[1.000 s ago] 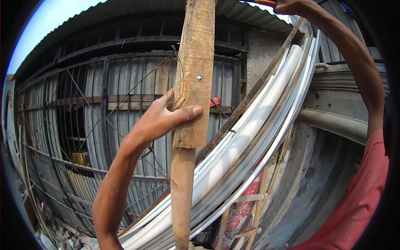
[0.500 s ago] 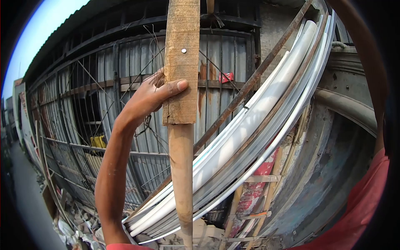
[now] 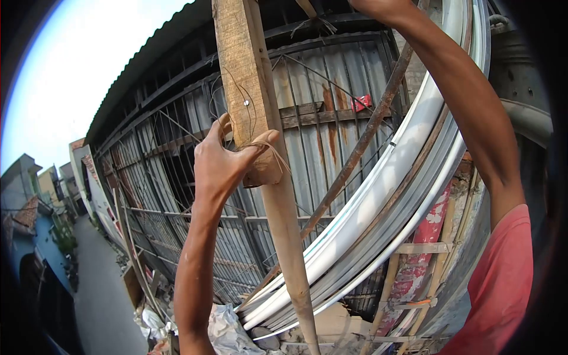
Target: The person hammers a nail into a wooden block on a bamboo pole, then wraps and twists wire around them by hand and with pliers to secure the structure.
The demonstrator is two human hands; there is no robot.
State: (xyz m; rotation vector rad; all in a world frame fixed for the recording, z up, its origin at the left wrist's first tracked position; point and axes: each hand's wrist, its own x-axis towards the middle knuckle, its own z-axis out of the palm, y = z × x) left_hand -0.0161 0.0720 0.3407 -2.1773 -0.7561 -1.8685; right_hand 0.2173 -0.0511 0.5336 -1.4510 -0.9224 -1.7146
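My left hand (image 3: pixel 222 157) is closed around the lower end of an upright wooden plank (image 3: pixel 239 65), thumb at its front corner. Thin wire (image 3: pixel 266 149) runs around the plank under the thumb, and loose strands curl up over its face beside a nail head (image 3: pixel 246 103). Behind the plank, a round wooden pole (image 3: pixel 287 248) slants down to the bottom edge. My right hand (image 3: pixel 378 7) is raised at the top edge; its fingers are cut off by the frame, so what they touch is hidden.
White plastic pipes (image 3: pixel 367 207) hang in a curved bundle to the right, with a rusty metal bar (image 3: pixel 367 139) crossing near them. A barred corrugated metal wall (image 3: pixel 302 77) stands behind. Rubble and plastic sheeting (image 3: pixel 228 331) lie below; a narrow lane (image 3: pixel 103 278) runs left.
The view has swung left and up, showing more lane and sky. My right arm has come up into view. Wire now passes around the plank's lower end at my left thumb.
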